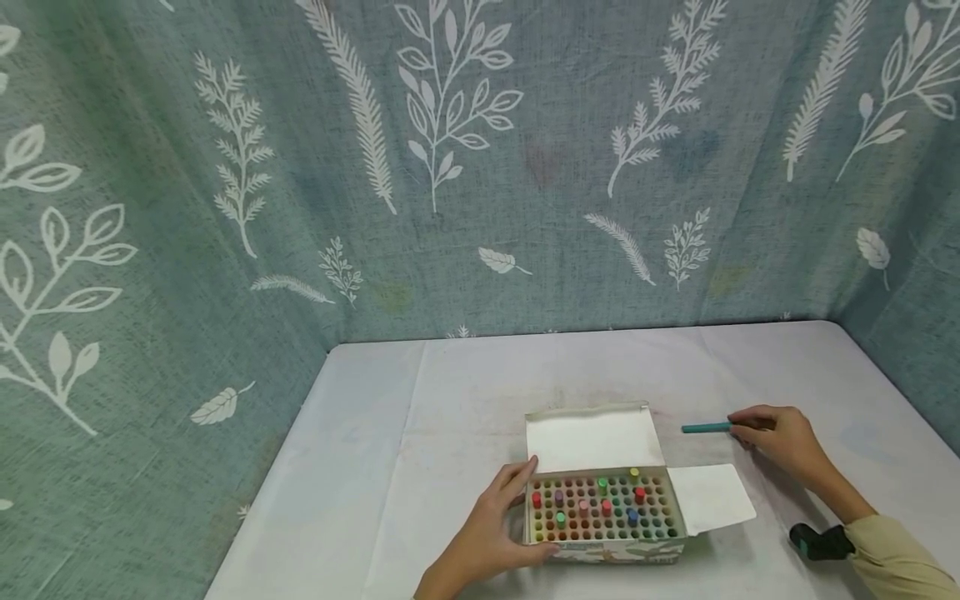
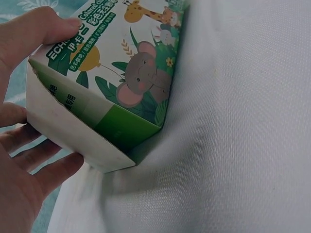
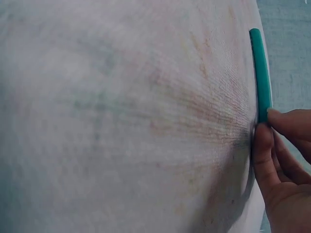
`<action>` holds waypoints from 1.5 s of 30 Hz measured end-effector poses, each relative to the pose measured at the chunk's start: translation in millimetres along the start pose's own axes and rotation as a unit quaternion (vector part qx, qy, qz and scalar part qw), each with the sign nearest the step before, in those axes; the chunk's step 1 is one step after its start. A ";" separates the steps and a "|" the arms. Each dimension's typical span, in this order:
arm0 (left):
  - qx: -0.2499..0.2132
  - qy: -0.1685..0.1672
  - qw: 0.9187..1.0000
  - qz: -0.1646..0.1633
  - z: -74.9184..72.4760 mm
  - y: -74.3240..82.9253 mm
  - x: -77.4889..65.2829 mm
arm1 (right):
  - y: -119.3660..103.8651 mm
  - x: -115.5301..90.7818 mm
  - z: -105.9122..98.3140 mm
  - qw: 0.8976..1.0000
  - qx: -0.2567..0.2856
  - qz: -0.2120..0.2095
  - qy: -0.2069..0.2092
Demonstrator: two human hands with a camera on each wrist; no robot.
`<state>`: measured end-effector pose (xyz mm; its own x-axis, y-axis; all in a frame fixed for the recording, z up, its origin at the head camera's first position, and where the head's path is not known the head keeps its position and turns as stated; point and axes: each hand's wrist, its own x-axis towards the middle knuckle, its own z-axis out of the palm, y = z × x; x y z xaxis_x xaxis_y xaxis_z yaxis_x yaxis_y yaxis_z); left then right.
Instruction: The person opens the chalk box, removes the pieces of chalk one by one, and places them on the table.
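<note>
A white cardboard chalk box point(image 1: 604, 550) with animal pictures stands with its lid point(image 1: 592, 437) raised. Several coloured chalk sticks poke up from its grid of round holes. My left hand point(image 1: 491, 525) grips the box's left end, thumb on the printed front face and fingers near the back corner. In the left wrist view the fingers point(image 2: 58, 170) spread against the white end flap point(image 2: 73, 131). Right of the box, my right hand point(image 1: 780, 440) pinches one end of a teal chalk stick point(image 1: 705, 427) between thumb and fingertips. It lies low along the cloth, pointing left.
A white cloth with faint colour smudges covers the table point(image 1: 420, 467). The box's right flap point(image 1: 712, 497) folds outward onto the right side. A dark strapped device point(image 1: 821, 542) sits by the right sleeve. A green leaf-patterned curtain point(image 1: 555, 167) hangs behind and at the sides.
</note>
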<state>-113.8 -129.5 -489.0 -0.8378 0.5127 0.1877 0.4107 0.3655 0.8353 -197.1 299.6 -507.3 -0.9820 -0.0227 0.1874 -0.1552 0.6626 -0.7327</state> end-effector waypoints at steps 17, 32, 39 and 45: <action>0.013 0.006 1.000 0.007 -1.9 -0.7 3.5 | 9.1 5.7 -15.6 0.998 -0.031 -0.046 0.004; -0.002 0.006 1.000 0.001 1.6 -2.6 1.7 | -42.5 -7.5 -38.4 0.995 -0.024 -0.099 -0.009; -0.007 0.005 1.000 -0.004 1.4 -0.9 1.1 | -61.0 -12.1 -42.4 0.994 -0.018 -0.107 -0.020; -0.004 0.006 1.000 0.000 1.5 -0.6 0.3 | -70.8 -15.8 -44.2 0.991 -0.014 -0.128 -0.025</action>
<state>-113.7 -128.4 -490.2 -0.8421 0.5034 0.1934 0.4077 0.3596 0.8393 -165.8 286.1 -429.4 -0.9150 -0.2293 0.3319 -0.3977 0.6512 -0.6464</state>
